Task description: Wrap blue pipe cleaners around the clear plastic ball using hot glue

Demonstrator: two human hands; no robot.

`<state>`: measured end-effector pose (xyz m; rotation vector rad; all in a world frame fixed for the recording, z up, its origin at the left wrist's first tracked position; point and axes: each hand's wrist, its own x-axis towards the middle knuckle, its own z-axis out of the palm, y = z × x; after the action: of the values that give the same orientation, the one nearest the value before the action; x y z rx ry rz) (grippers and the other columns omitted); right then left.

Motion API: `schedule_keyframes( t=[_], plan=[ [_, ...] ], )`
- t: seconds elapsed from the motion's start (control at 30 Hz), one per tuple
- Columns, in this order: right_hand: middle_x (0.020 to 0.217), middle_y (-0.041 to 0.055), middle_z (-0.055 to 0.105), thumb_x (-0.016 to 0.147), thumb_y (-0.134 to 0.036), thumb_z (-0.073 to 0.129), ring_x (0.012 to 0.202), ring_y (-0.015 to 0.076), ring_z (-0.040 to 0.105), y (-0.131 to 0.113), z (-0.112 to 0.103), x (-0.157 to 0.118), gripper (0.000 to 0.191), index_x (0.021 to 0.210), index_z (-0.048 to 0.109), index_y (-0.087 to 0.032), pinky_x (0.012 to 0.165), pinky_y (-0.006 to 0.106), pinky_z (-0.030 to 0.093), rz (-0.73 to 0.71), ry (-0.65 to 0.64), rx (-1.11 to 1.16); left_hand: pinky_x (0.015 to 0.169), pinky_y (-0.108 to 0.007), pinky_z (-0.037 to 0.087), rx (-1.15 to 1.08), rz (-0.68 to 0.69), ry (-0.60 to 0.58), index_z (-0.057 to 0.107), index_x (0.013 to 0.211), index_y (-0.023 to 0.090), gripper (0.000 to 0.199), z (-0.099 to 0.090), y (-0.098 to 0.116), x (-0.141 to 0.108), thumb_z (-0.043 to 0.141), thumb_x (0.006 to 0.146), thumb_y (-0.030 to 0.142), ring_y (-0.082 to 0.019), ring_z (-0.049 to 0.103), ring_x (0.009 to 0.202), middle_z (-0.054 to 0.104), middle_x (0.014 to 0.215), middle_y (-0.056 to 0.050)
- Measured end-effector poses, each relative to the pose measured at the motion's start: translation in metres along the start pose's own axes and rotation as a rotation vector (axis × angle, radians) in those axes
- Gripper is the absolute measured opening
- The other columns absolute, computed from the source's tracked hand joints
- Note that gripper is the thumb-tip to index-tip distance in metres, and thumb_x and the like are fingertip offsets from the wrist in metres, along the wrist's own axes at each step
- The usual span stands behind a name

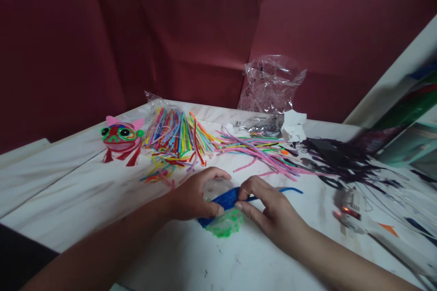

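Left hand [189, 196] clasps a rounded, see-through ball [216, 186]; right hand [269, 203] pinches its blue strip [227, 199]. Slender sticks [174, 134] lie behind the ball.

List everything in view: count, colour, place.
Round piece: 1, clear with green patches, front centre
Blue strips: count unclear, blue, across the round piece
Fuzzy strips: many, multicoloured, middle and back
Animal figure: 1, red, pink and green, back left
Plastic bags: at least 2, clear, back
Paper scrap: 1, white, back
Printed packet: 1, greyish, back
Stringy pile: 1, dark purple, right
Apparent glue gun: 1, white, right
Blurred items: several, green and red, right edge
Table: 1, whitish, below
Backdrop: 1, maroon, behind table
Left hand: 1, bare, gripping the round piece
Right hand: 1, bare, pinching a blue strip
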<state>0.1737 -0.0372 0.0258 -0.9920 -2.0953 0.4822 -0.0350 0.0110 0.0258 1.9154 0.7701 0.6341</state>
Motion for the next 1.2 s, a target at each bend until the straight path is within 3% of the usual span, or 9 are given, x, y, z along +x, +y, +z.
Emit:
schedule_keyframes(
  t=[0.07,0.23,0.4,0.47,0.57,0.67,0.87,1.2],
  plan=[
    [0.08,0.0034,0.056,0.086,-0.019,0.055,0.075,0.017,0.054,0.002,0.001,0.001,0.007,0.079,0.054,-0.019,0.067,0.028,0.043,0.004,0.001,0.026,0.089,-0.037,0.043,-0.003,0.002,-0.006,0.053,0.114,0.017,0.059,-0.001,-0.002,0.0,0.071,0.059,0.03,-0.027,0.053,0.101,0.058,0.109,-0.007],
    [0.075,0.0011,0.053,0.083,-0.028,0.059,0.07,0.0162,0.052,0.006,0.004,0.004,0.012,0.075,0.054,-0.019,0.062,0.027,0.04,0.173,-0.018,0.175,0.087,-0.037,0.043,-0.036,0.018,-0.024,0.052,0.116,0.018,0.061,-0.001,-0.006,0.001,0.071,0.06,0.031,-0.026,0.054,0.101,0.058,0.11,-0.007],
    [0.073,0.0008,0.053,0.088,-0.028,0.05,0.069,0.016,0.052,0.012,0.001,0.007,0.013,0.079,0.054,-0.02,0.06,0.027,0.041,0.214,0.058,0.249,0.087,-0.038,0.043,-0.216,0.03,-0.05,0.051,0.116,0.017,0.065,-0.002,-0.013,0.003,0.074,0.06,0.039,-0.026,0.056,0.099,0.06,0.107,-0.008],
    [0.077,0.0023,0.055,0.089,-0.023,0.048,0.073,0.0165,0.053,0.014,-0.002,0.006,0.011,0.081,0.055,-0.02,0.062,0.028,0.042,0.135,0.14,0.163,0.089,-0.04,0.041,-0.255,0.057,-0.049,0.051,0.116,0.016,0.067,-0.002,-0.016,0.004,0.075,0.059,0.043,-0.027,0.055,0.101,0.059,0.11,-0.009],
    [0.084,0.0038,0.057,0.087,-0.013,0.051,0.082,0.0176,0.054,0.016,-0.002,0.004,0.008,0.086,0.056,-0.02,0.07,0.029,0.043,-0.106,0.249,0.024,0.09,-0.04,0.04,-0.268,0.125,-0.029,0.05,0.116,0.016,0.069,-0.003,-0.023,0.006,0.075,0.06,0.047,-0.028,0.053,0.104,0.057,0.112,-0.01],
    [0.084,0.0036,0.058,0.085,-0.008,0.055,0.082,0.0173,0.054,0.017,0.003,0.001,0.013,0.088,0.057,-0.02,0.072,0.029,0.044,-0.224,0.232,0.009,0.086,-0.039,0.041,-0.294,0.175,-0.034,0.047,0.118,0.016,0.073,-0.003,-0.029,0.009,0.074,0.06,0.051,-0.028,0.053,0.103,0.056,0.111,-0.011],
    [0.082,0.0045,0.058,0.086,-0.012,0.056,0.079,0.0174,0.056,0.021,0.014,-0.001,0.008,0.085,0.059,-0.019,0.069,0.029,0.046,-0.144,0.201,0.044,0.088,-0.04,0.04,-0.228,0.187,-0.006,0.046,0.119,0.017,0.072,-0.001,-0.032,0.009,0.073,0.062,0.05,-0.029,0.051,0.107,0.054,0.112,-0.011],
    [0.079,0.0038,0.058,0.083,-0.015,0.057,0.076,0.0174,0.056,0.016,0.01,0.001,0.007,0.078,0.058,-0.019,0.067,0.028,0.046,0.024,0.137,0.105,0.087,-0.039,0.041,-0.225,0.196,-0.012,0.046,0.12,0.016,0.069,0.001,-0.029,0.007,0.073,0.063,0.046,-0.028,0.051,0.105,0.051,0.115,-0.012]
  ],
)
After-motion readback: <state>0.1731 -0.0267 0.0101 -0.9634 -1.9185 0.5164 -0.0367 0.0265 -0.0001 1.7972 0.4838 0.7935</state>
